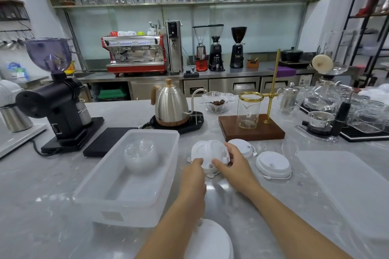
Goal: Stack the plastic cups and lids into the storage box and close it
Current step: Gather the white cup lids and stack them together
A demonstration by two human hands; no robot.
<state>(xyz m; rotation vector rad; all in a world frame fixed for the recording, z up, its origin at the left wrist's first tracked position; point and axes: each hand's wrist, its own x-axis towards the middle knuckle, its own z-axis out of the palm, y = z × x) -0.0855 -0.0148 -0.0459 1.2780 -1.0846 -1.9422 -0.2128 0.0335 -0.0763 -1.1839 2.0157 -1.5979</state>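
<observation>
An open translucent storage box (105, 176) stands on the grey counter at centre left, with a stack of clear plastic cups (140, 153) lying inside at its far end. Just right of the box, my left hand (193, 178) and my right hand (233, 164) together hold a small stack of white lids (207, 150) slightly above the counter. Two more white lids lie to the right, one lid (242, 145) behind my right hand and another lid (273, 164) further right. The box's flat translucent cover (345, 187) rests at the far right. A white lid (210, 239) sits near the bottom edge.
Behind the box stand a black coffee grinder (56, 103), a black scale (107, 141) and a steel gooseneck kettle (170, 105) on its base. A wooden pour-over stand (250, 130) with a glass beaker sits beyond the lids. Glassware crowds the right side.
</observation>
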